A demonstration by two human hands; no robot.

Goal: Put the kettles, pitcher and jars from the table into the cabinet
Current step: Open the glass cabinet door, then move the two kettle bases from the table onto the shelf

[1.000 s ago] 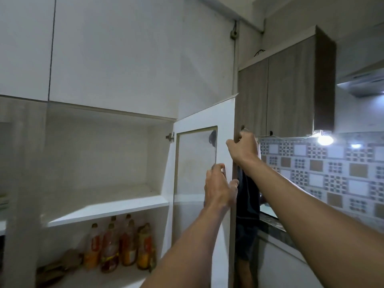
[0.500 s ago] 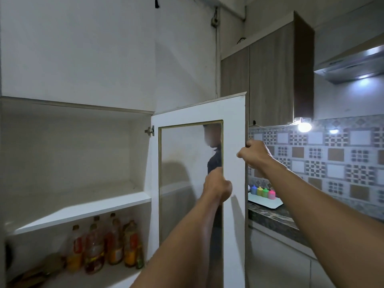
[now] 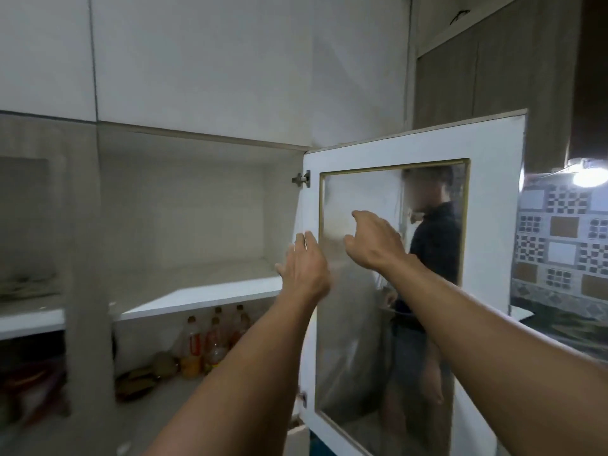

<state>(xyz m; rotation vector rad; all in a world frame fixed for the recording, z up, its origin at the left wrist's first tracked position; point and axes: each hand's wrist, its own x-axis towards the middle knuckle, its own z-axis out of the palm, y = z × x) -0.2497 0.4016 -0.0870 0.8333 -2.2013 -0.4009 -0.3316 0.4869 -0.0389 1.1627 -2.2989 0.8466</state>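
The white cabinet stands open, its glass-paned door (image 3: pixel 490 153) swung out to the right. The upper shelf (image 3: pixel 204 296) inside is bare. My left hand (image 3: pixel 304 269) is raised in front of the door's hinge side, fingers apart, holding nothing. My right hand (image 3: pixel 373 240) hovers in front of the glass pane, fingers loosely curled and apart, off the door. No kettle, pitcher or jar is in sight.
Several bottles (image 3: pixel 210 343) stand on the lower shelf with some bags beside them. A person's reflection shows in the glass (image 3: pixel 431 258). A tiled backsplash (image 3: pixel 559 245) with a lamp (image 3: pixel 589 176) and a dark counter lie to the right.
Both hands have let go of the door's edge and moved left in front of it. The door has swung wider open to the right.
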